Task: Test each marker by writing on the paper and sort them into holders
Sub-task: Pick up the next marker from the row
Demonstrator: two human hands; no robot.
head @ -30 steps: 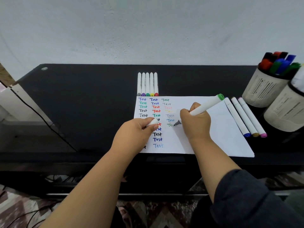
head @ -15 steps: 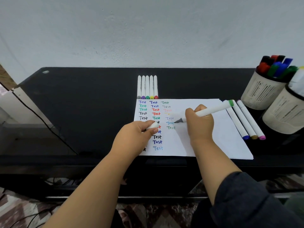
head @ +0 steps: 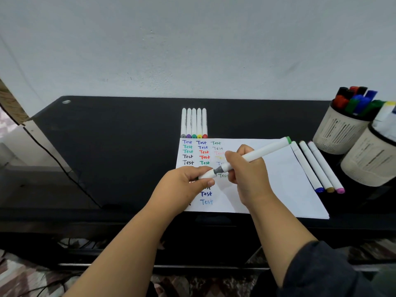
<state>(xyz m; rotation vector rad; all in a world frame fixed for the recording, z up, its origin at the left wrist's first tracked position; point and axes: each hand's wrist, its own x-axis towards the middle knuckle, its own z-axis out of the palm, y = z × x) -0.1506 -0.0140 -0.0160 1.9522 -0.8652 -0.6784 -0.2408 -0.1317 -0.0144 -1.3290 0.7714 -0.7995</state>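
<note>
My right hand (head: 248, 176) grips a white marker (head: 261, 152) with a green end cap, its grey tip pointing left. My left hand (head: 186, 185) pinches the marker's white cap (head: 206, 175), whose mouth meets the tip. Both hover over the white paper (head: 278, 185), which carries columns of the word "Test" in many colours. Three white markers (head: 315, 166) lie on the paper's right edge. Several more markers (head: 194, 123) lie in a row behind the paper. Two beige holders stand at the right: the far one (head: 340, 129) full of coloured markers, the near one (head: 372, 161) holding white markers.
The black desk (head: 120, 146) runs along a pale wall. A dark cable (head: 53, 159) trails down the left side. Patterned floor shows below the desk's front edge.
My right hand lifted the marker's tip off the paper and swung it left to the cap in my left hand. A green "Test" stands newly written on the paper.
</note>
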